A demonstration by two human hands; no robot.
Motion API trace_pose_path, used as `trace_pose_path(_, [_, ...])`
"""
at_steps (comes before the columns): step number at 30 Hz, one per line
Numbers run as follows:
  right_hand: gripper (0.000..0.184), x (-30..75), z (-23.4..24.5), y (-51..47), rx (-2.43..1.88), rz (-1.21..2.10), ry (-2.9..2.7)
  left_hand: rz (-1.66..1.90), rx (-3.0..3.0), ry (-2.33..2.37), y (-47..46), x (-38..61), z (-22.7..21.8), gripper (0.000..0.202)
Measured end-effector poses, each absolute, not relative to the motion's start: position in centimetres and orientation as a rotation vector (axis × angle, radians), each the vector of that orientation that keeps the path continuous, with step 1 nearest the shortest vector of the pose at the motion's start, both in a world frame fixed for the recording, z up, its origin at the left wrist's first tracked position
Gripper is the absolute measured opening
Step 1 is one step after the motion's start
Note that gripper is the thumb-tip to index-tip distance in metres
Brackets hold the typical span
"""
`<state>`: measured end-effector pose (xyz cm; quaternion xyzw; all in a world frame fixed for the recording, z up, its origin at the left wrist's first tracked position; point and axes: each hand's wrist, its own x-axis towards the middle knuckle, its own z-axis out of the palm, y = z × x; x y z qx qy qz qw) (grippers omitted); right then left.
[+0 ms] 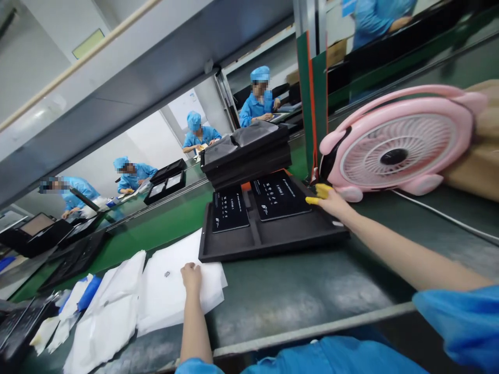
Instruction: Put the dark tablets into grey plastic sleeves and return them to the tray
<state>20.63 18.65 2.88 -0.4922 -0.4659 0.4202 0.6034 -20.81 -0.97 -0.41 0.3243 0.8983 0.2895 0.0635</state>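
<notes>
My left hand [191, 275] is curled into a fist, knuckles resting on a white foam sheet [171, 288] at the near edge of the bench. My right hand [331, 201], with yellow finger cots on two fingertips, reaches forward to the right corner of a black tray [268, 236]. Its fingers touch the edge of a black printed card [278, 196] lying in the tray's right compartment. A second black card [230, 210] lies in the left compartment. A stack of black sleeves [247, 153] rests on the far end of the tray.
A pink desk fan [393, 148] lies tilted to the right, its white cable [444, 215] running along the bench. More white sheets [109, 311] lie to the left. A green conveyor belt [156, 218] carries other black trays [166, 182]. Several people in blue work across it.
</notes>
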Motion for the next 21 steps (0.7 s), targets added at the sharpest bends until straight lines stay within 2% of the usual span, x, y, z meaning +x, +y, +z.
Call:
trace_pose_path(1, [0.042,20.4,3.1,17.9,-1.142,0.83,-1.185,0.879,1.025,2.667,-1.0,-21.0,-0.4,0.017])
trace_pose_path(3, [0.045,19.0,3.4,15.5,-1.076,0.592,-1.517,0.897,1.127,2.596,-1.2,-20.9,-0.5,0.018])
trace_pose_path(6, [0.041,15.8,2.5,11.3,-0.839,0.513,-2.139,0.913,1.246,2.577,-1.5,-20.4,-0.5,0.022])
trace_pose_path(8, [0.028,14.2,1.3,9.7,-0.755,0.404,-2.383,0.905,1.276,2.591,-1.4,-20.0,-0.4,0.022])
trace_pose_path(10, [0.021,13.7,0.1,9.7,-0.757,0.259,-2.435,0.874,1.262,2.627,-1.2,-19.7,-0.4,0.023])
trace_pose_path(17, [0.026,16.1,-1.3,12.0,-0.69,-0.158,-2.263,0.699,1.287,2.759,-0.8,-20.1,-0.1,0.026])
trace_pose_path(21, [0.025,14.7,-1.4,10.2,-0.585,-0.253,-2.302,0.621,1.324,2.759,-0.6,-19.9,-0.9,0.023])
